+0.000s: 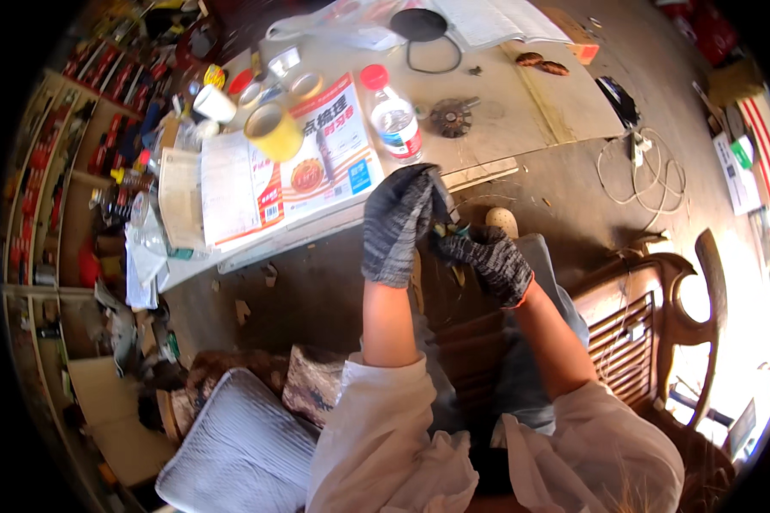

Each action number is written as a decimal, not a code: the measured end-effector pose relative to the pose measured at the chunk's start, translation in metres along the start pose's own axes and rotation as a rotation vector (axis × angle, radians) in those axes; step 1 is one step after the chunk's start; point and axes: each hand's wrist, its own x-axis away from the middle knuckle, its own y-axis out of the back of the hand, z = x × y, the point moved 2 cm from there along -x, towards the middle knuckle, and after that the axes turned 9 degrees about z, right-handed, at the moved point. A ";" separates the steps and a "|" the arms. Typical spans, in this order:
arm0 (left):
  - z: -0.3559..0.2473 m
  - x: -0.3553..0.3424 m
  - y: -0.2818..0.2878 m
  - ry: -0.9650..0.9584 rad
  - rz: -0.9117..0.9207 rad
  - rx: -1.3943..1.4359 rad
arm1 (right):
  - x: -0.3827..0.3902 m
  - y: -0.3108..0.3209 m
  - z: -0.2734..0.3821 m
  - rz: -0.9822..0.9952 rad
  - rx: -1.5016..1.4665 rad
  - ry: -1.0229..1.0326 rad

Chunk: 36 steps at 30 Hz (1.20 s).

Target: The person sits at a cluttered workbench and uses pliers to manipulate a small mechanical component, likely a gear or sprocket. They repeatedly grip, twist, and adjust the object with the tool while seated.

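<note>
My left hand [395,222], in a grey-black knit glove, is raised at the table's front edge with its fingers closed on a small dark object [443,218], mostly hidden. My right hand [486,261], gloved alike with an orange cuff, is just below and right of it, its fingers closed on a small dark piece with green on it [451,235]; whether the two pieces are one thing I cannot tell. A red-capped water bottle [399,128] stands on the table beyond my left hand, beside a round dark metal part [450,117].
The table [539,103] carries printed papers [334,184], a yellow mug [273,131], tape rolls, cups and a black cord loop [433,56]. Shelves [43,205] line the left. A wooden armchair [624,325], grey cushion [231,445] and tangled cable [650,188] surround my seat.
</note>
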 end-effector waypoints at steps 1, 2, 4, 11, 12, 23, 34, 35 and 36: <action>0.003 0.000 0.000 -0.004 -0.050 -0.002 | -0.002 -0.004 -0.004 -0.072 0.116 0.120; 0.000 0.001 -0.003 -0.017 0.024 -0.021 | -0.003 -0.004 -0.009 -0.135 0.190 0.146; 0.004 -0.003 0.003 -0.065 0.013 -0.220 | -0.004 -0.005 -0.014 -0.261 0.337 0.205; -0.020 0.009 -0.002 0.010 0.115 0.002 | 0.004 -0.016 0.007 -0.414 0.641 0.341; -0.019 0.009 -0.001 0.034 0.143 0.014 | 0.005 -0.015 0.008 -0.422 0.640 0.342; -0.009 0.019 0.019 0.037 0.266 0.339 | 0.012 -0.023 0.017 -0.432 0.977 0.377; -0.007 0.014 0.012 -0.040 0.236 0.329 | 0.013 -0.025 0.018 -0.306 0.583 0.310; -0.010 0.013 0.011 -0.044 0.236 0.281 | 0.013 -0.024 0.018 -0.319 0.602 0.298; -0.012 0.013 0.011 -0.047 0.236 0.234 | 0.013 -0.023 0.018 -0.327 0.608 0.282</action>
